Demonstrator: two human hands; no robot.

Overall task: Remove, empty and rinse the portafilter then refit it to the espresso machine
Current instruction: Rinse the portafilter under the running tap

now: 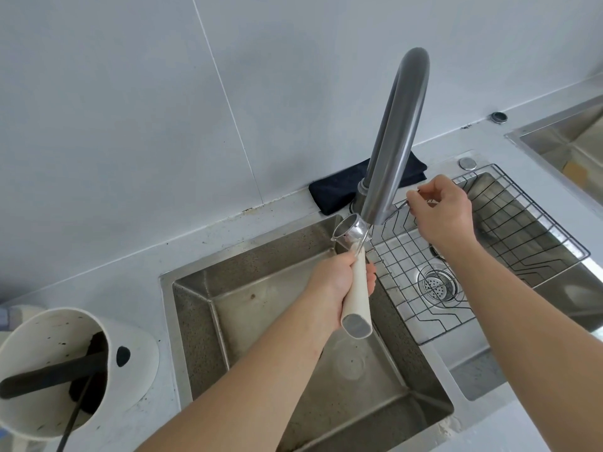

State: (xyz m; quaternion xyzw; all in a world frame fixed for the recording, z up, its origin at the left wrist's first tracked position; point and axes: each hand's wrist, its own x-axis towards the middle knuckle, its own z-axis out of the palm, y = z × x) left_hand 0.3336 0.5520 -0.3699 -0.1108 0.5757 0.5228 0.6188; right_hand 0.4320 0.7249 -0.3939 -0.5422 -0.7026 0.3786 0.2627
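Head view, looking down over a double sink. Left hand (339, 282) clenched around the cream handle of the portafilter (354, 275), thumb side toward the basket. Long axis of the portafilter running from the handle's butt end, nearest the camera and below the hand, up and away to the metal basket head (350, 231) just beyond the knuckles. Basket head held right under the mouth of the grey gooseneck faucet (391, 141), seemingly touching or just beside the spout end, over the left basin (261, 288). No stream of water clearly visible; too hard to tell.

Right hand (440, 213) farther out, beyond and to the right of the left hand, fingers pinched on a thin metal lever (399, 205) beside the faucet's base: probably the tap handle. Wire rack (489, 256) beneath that hand, over the right basin with its drain strainer (437, 285).

Near the left forearm, down and to its left, a white knock bin (65, 370) holding dark coffee grounds and a black bar. Dark cloth (342, 187) behind the faucet, past both hands.

Judgement: emptying likely done, rinsing in hand. Coming move turns on the basket staying directly beneath the spout while the right hand works the lever; left hand alone steers the portafilter. Espresso machine not in view.
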